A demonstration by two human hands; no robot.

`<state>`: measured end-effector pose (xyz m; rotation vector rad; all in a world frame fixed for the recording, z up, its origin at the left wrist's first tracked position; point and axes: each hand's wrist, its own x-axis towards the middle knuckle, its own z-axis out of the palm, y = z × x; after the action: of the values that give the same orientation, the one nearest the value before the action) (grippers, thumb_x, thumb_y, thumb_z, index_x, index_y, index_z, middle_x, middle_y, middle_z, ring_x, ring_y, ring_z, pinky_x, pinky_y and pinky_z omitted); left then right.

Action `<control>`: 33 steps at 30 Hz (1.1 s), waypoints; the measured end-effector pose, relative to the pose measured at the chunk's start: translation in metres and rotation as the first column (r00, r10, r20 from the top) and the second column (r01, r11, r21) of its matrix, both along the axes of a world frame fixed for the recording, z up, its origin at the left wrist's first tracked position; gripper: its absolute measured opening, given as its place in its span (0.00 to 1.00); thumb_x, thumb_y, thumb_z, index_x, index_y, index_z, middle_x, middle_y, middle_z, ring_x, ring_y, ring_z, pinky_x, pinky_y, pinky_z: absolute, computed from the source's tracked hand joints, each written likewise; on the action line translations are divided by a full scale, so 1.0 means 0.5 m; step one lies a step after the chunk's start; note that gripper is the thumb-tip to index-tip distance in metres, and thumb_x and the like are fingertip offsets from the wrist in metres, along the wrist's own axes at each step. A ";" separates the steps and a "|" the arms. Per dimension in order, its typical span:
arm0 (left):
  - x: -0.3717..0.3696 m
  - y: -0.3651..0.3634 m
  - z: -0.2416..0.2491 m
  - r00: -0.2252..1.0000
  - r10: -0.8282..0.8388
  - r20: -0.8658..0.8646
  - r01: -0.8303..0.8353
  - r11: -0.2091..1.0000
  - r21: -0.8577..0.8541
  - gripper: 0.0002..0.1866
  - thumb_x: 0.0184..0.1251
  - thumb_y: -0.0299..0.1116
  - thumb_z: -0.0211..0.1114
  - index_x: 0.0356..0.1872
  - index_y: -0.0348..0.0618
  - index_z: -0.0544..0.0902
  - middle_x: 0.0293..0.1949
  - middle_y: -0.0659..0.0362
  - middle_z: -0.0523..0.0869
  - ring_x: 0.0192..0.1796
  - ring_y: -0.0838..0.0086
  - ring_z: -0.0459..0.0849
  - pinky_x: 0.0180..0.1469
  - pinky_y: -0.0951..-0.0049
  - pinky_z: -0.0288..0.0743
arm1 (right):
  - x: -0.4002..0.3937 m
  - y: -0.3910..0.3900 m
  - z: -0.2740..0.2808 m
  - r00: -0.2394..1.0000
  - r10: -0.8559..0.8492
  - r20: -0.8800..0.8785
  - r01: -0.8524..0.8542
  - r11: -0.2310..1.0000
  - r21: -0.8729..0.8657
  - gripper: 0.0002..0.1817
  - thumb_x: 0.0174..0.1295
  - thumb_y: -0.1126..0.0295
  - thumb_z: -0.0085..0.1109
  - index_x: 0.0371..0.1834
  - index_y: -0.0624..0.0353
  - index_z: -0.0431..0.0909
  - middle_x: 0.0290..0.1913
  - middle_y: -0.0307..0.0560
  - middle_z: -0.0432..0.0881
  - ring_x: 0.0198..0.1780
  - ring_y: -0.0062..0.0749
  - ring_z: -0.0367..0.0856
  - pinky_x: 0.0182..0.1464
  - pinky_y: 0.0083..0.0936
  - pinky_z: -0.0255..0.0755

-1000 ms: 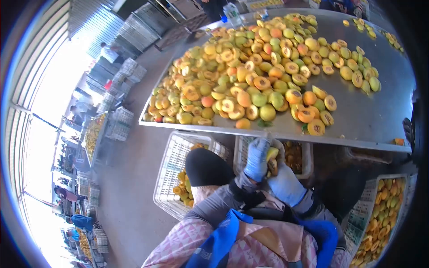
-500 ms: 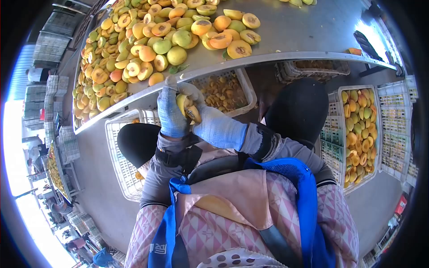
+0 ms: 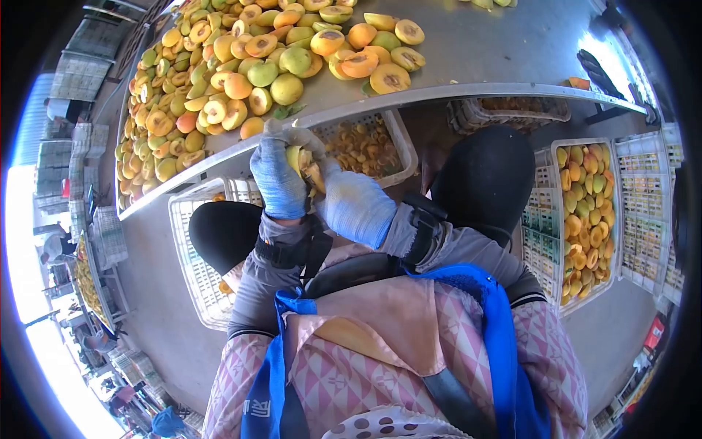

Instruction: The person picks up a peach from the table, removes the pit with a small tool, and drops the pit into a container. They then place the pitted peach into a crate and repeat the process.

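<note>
- The left hand (image 3: 279, 179), in a blue-grey glove, has its fingers closed around a cut fruit (image 3: 294, 158), yellow-green skin on the side towards that palm.
- The right hand (image 3: 358, 208), gloved likewise, is closed on the fruit from the other side, its fingers meeting the left ones; whether they also hold a small tool cannot be told.
- The fruit is between the two sets of fingers, off the surface (image 3: 468, 51), near its front edge; a brown and orange part shows at its opening.
- The step in hand seems to be working at the inside of this one fruit, probably opening it or loosening its middle.
- From here, a move calls for a firm left hold and small, controlled pressure from the right, without crushing the flesh.
- Beyond the fingers, a heap of fruit (image 3: 219, 88), many pieces halved, lies on the surface, with a green leaf (image 3: 289, 111) near its edge.
- Just beyond and right of the fingers, below the surface, a crate (image 3: 409, 139) holds brownish-orange pieces; well to their right, a white basket (image 3: 620, 212) holds halves.
</note>
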<state>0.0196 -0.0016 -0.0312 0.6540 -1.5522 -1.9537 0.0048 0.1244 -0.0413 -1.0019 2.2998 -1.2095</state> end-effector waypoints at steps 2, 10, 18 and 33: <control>0.005 -0.002 -0.004 1.000 0.014 0.020 -0.014 1.000 0.001 0.23 0.75 0.49 0.53 0.28 0.39 0.80 0.22 0.59 0.80 0.20 0.79 0.76 0.22 0.81 0.69 | -0.004 -0.004 -0.003 0.994 -0.023 -0.106 0.025 1.000 0.017 0.17 0.55 0.70 0.59 0.43 0.69 0.69 0.24 0.61 0.81 0.28 0.57 0.83 0.30 0.47 0.76; 0.030 -0.023 0.004 0.990 0.047 -0.131 -0.032 0.993 0.112 0.24 0.77 0.51 0.47 0.41 0.37 0.79 0.32 0.54 0.83 0.35 0.70 0.81 0.39 0.72 0.77 | -0.014 -0.002 -0.017 0.954 -0.085 -0.288 0.072 0.996 -0.055 0.16 0.56 0.69 0.58 0.43 0.66 0.67 0.21 0.60 0.80 0.25 0.55 0.83 0.26 0.47 0.74; 0.225 -0.342 0.124 0.921 0.379 -0.091 -0.389 0.907 -0.158 0.27 0.77 0.51 0.48 0.34 0.35 0.82 0.28 0.53 0.84 0.31 0.67 0.82 0.35 0.69 0.78 | -0.028 0.000 -0.049 0.967 -0.059 -0.248 0.045 0.997 -0.061 0.20 0.63 0.59 0.57 0.47 0.66 0.68 0.24 0.65 0.80 0.29 0.61 0.81 0.29 0.50 0.74; 0.159 -0.235 0.135 0.932 -0.206 0.297 0.335 0.804 -0.491 0.18 0.73 0.39 0.56 0.54 0.38 0.80 0.37 0.61 0.84 0.32 0.81 0.79 0.32 0.83 0.73 | -0.024 -0.024 -0.029 0.965 -0.021 -0.262 0.035 0.998 0.047 0.20 0.65 0.55 0.56 0.45 0.62 0.71 0.21 0.58 0.80 0.25 0.55 0.82 0.27 0.47 0.74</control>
<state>0.0990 -0.1193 0.0364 0.4392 -2.3290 -1.5358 -0.0075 0.1123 -0.0559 -1.1761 2.5392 -1.0780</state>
